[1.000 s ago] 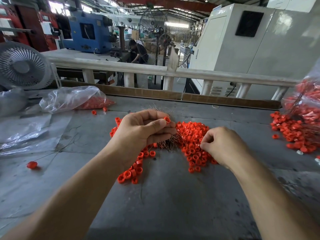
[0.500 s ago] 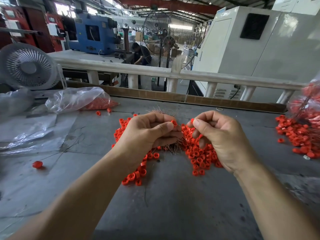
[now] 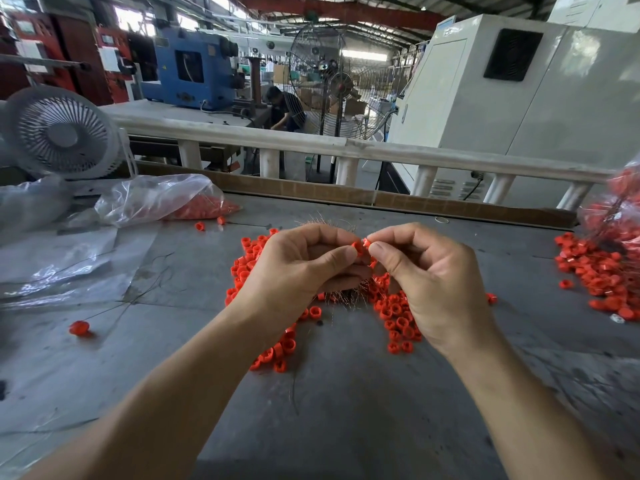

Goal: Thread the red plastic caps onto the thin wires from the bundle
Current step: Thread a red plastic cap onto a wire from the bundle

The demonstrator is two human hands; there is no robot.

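Observation:
My left hand (image 3: 298, 271) is closed around a bundle of thin coppery wires (image 3: 343, 296), whose tips fan out above and below the fist. Its thumb and forefinger pinch a red plastic cap (image 3: 357, 247). My right hand (image 3: 433, 282) meets it fingertip to fingertip, pinching a second small red cap (image 3: 366, 242) right beside the first. Under both hands a loose pile of red caps (image 3: 398, 317) spreads over the grey table (image 3: 346, 410). The wire passing through the caps is too thin to make out.
A clear plastic bag with red caps (image 3: 162, 202) lies at the back left, beside a white fan (image 3: 62, 133). Another heap of red caps on wires (image 3: 599, 271) sits at the right edge. One capped wire (image 3: 79, 328) lies alone at the left. A railing borders the table's far side.
My right hand lifted off the cap pile and came up to the left hand's fingertips, now pinching a cap next to the one the left hand holds.

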